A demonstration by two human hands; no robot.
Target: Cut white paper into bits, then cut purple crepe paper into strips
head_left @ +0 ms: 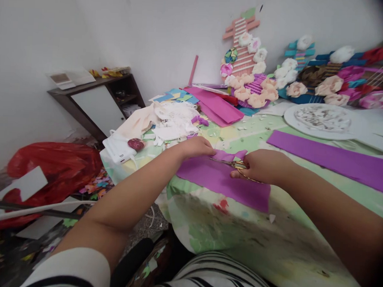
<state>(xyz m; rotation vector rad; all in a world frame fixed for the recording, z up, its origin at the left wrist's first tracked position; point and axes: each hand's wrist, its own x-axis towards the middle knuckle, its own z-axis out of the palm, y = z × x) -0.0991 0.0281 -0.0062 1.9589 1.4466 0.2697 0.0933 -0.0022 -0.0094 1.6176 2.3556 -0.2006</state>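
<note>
My right hand (pixel 262 166) is closed round the gold-coloured handles of a pair of scissors (pixel 238 164). Their blades point left and lie along a sheet of purple crepe paper (pixel 224 181), with a cut strip (pixel 227 155) curling up behind them. At the left end of the cut, my left hand (pixel 197 148) pinches the paper's far edge. The sheet rests on the table's front edge, its near corner hanging slightly over. A longer folded band of purple paper (pixel 332 161) lies to the right, apart from both hands.
White shredded strips (pixel 175 117) and a pink paper sheet (pixel 215 106) lie behind my hands. A white power bank (pixel 119 148) sits at the table's left edge. Paper-flower decorations (pixel 247 65) lean on the wall, near a round white tray (pixel 292 123). A red bag (pixel 55 166) is on the floor.
</note>
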